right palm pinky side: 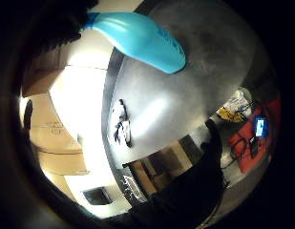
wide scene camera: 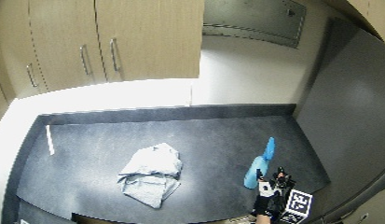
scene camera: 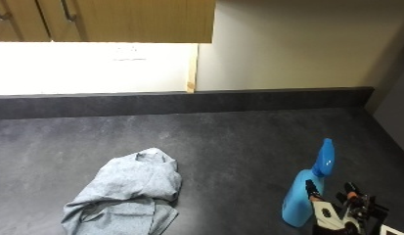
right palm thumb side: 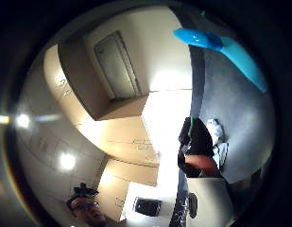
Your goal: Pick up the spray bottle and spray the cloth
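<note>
At the near right corner of the dark counter [scene camera: 254, 142], the gloved right hand [scene camera: 331, 215] reaches up to the base of the blue bottle [scene camera: 307, 193]. The bottle stands upright on the counter, its spray head pointing up and slightly right. The hand is just beside the bottle's lower right side, with one black fingertip at its body; whether the fingers wrap round it or merely touch it I cannot tell. In both palm views the bottle shows as a long blue shape [right palm pinky side: 142, 38] close to the palm, against the grey counter.

To the left of the bottle, well apart from it, the cloth [scene camera: 126, 193] lies crumpled on the counter near its front edge. It is light grey-blue, bunched into folds, with one flap trailing toward the near edge. In the little finger side palm view it is a small pale heap [right palm pinky side: 121, 121] on the counter.

Farther back, a low dark backsplash [scene camera: 189, 103] runs along the counter's far edge. Above it are a pale wall [scene camera: 293, 44] on the right and wooden cabinets [wide scene camera: 111, 37] on the left, with metal handles.
</note>
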`<action>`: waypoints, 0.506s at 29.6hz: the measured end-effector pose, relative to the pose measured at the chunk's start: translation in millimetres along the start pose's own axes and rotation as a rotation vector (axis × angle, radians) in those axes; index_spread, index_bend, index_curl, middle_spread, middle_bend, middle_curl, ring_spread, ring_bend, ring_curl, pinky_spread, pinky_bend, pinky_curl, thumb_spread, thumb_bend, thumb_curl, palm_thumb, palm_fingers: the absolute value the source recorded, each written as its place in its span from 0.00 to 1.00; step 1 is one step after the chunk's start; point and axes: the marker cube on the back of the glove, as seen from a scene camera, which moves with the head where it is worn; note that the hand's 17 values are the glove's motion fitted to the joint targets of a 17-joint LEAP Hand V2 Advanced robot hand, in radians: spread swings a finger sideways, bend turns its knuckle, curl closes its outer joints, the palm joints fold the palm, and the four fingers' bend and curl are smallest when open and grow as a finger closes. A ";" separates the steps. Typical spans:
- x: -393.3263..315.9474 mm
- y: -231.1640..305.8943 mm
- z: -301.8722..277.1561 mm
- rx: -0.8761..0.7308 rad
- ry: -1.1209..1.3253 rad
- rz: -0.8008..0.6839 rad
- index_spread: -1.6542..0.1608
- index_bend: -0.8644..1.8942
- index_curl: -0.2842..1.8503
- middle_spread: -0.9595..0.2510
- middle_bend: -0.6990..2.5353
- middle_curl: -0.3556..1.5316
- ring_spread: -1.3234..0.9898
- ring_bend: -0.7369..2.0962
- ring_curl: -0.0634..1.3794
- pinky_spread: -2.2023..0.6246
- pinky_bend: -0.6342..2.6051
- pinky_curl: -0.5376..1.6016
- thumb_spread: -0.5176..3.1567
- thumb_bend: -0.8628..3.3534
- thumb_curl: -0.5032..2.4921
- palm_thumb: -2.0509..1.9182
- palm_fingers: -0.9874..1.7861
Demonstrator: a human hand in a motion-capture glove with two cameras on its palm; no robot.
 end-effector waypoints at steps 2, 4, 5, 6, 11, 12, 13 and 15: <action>8.4 -5.2 -3.9 0.014 0.014 0.004 0.73 0.36 0.24 0.89 0.28 0.37 0.61 0.43 0.30 0.81 0.43 0.42 0.42 0.20 0.35 0.72 0.46; 16.8 -9.9 -6.3 0.027 0.033 0.006 0.73 0.36 0.24 0.89 0.28 0.37 0.61 0.43 0.30 0.81 0.42 0.42 0.42 0.20 0.35 0.73 0.46; 21.4 -12.3 -7.2 0.034 0.048 0.009 0.73 0.36 0.24 0.89 0.28 0.37 0.61 0.43 0.30 0.81 0.42 0.42 0.42 0.20 0.35 0.73 0.46; 26.2 -14.9 -8.2 0.041 0.066 0.012 0.73 0.36 0.24 0.89 0.28 0.37 0.61 0.43 0.30 0.81 0.42 0.42 0.42 0.20 0.35 0.73 0.46; 41.4 -26.7 -12.3 0.078 0.122 0.014 0.73 0.36 0.24 0.88 0.28 0.37 0.61 0.43 0.30 0.81 0.42 0.42 0.43 0.20 0.35 0.73 0.46; 43.2 -28.3 -12.9 0.084 0.129 0.011 0.73 0.36 0.24 0.88 0.28 0.37 0.61 0.43 0.31 0.81 0.42 0.42 0.43 0.20 0.35 0.73 0.46; 45.1 -29.7 -13.1 0.088 0.136 0.008 0.73 0.36 0.24 0.88 0.28 0.37 0.61 0.43 0.31 0.81 0.42 0.42 0.42 0.20 0.35 0.73 0.46; 48.2 -31.3 -12.7 0.089 0.145 0.003 0.73 0.36 0.24 0.88 0.28 0.38 0.62 0.43 0.31 0.81 0.42 0.42 0.42 0.20 0.36 0.73 0.46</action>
